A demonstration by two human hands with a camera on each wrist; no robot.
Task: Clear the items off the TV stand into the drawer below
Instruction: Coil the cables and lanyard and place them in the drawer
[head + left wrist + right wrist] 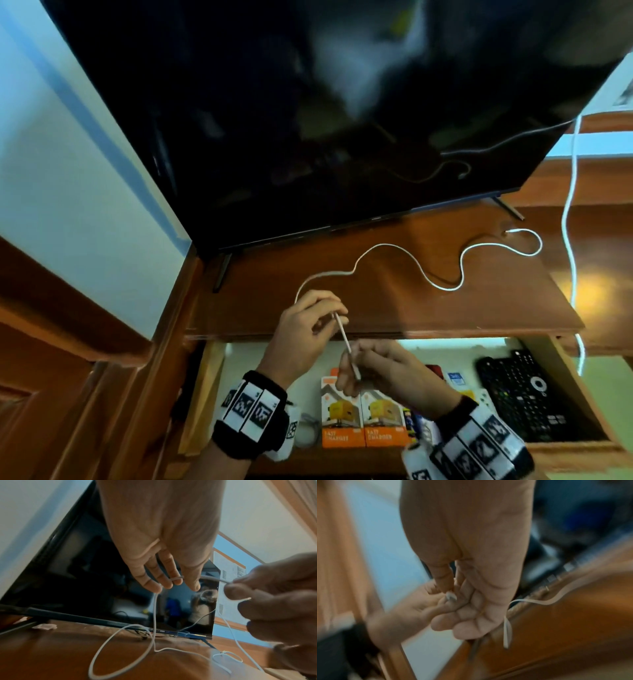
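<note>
A long white cable (383, 247) snakes across the wooden TV stand top (479, 308), its far plug end near the TV's right foot. My left hand (310, 323) hovers at the stand's front edge and pinches the cable, which loops over its fingers (173, 578). My right hand (373, 370), over the open drawer (568, 363), pinches the cable's near plug end (451, 596). A short taut stretch of cable (344, 337) runs between the two hands. The cable (120, 654) lies in loose loops on the stand in the left wrist view.
A large black TV (308, 120) stands on the stand behind the cable. The drawer holds two orange charger boxes (364, 416), a black remote (527, 397) and small items. Another white cord (570, 205) hangs at the right. A wooden door frame (68, 359) is at left.
</note>
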